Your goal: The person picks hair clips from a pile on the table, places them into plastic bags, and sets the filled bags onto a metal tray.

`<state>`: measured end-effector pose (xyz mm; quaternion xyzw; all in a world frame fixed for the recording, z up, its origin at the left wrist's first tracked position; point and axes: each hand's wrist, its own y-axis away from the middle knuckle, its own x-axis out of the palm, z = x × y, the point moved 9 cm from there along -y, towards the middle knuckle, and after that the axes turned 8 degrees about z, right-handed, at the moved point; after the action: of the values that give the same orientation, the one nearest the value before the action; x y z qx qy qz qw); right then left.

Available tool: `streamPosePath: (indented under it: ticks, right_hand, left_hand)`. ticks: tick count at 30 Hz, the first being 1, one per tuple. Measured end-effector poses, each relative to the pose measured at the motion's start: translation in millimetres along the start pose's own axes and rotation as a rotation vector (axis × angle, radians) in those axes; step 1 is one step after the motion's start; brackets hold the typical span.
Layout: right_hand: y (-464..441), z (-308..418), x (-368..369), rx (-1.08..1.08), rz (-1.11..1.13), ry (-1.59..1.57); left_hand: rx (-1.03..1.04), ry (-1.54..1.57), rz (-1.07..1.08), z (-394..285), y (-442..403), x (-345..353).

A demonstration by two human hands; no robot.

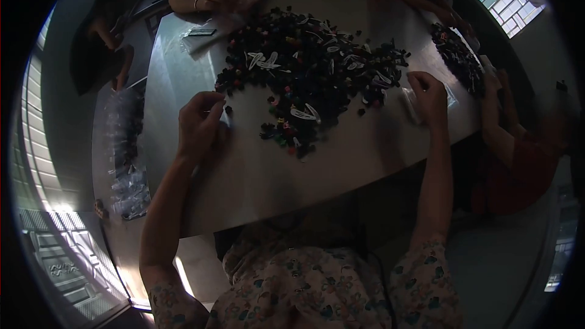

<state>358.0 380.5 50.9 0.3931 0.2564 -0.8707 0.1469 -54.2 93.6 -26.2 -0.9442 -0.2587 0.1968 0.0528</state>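
Observation:
A large heap of small dark pieces [304,79], mixed with coloured bits and white clip-like items [306,113], lies on the table [256,189]. My left hand [201,123] is at the heap's left edge, its fingers bent and thumb close to the index finger, beside a small dark piece [229,110]. What it holds, if anything, is too small to tell. At the heap's right side, my right hand [429,94] has curled fingers pinched together, over a clear plastic bag [414,105]. Anything between those fingertips is hidden.
A person's hands [224,0] are across the table, near a clear packet [200,32]. Other people sit at the right, by a second dark heap [457,55]. Plastic bags [129,192] lie on a side table at the left.

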Motion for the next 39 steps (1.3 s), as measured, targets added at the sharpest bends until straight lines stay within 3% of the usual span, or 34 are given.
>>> streamPosePath:
  ticks: [4, 10, 14, 16, 20, 29, 32, 34, 39]
  right_hand:
    - [19, -79, -53, 0.169, -0.082, 0.350]
    - [26, -124, -104, 0.135, -0.338, 0.615]
    - [7, -158, -100, 0.191, -0.290, 0.602]
    - [3, -183, -95, 0.344, -0.209, 0.437]
    - [-4, -203, -88, 0.378, -0.124, 0.299]
    - [8, -172, -86, 0.254, -0.293, 0.308]
    - [12, -150, -87, 0.153, -0.368, 0.482]
    - [20, -109, -87, -0.140, -0.495, 0.594]
    - [22, -98, -90, -0.108, -0.520, 0.571]
  left_hand:
    - [0.004, -0.002, 0.026, 10, 8, 5]
    - [0.036, 0.024, -0.034, 7, 10, 1]
    - [0.033, 0.042, -0.031, 11, 10, 0]
    - [0.014, 0.048, -0.028, 13, 10, 0]
    - [0.015, 0.070, -0.011, 12, 10, 1]
    - [0.010, 0.070, 0.023, 11, 10, 4]
    - [0.019, 0.058, 0.020, 8, 11, 4]
    - [0.020, 0.044, 0.017, 7, 10, 4]
    - [0.009, 0.042, 0.022, 8, 10, 3]
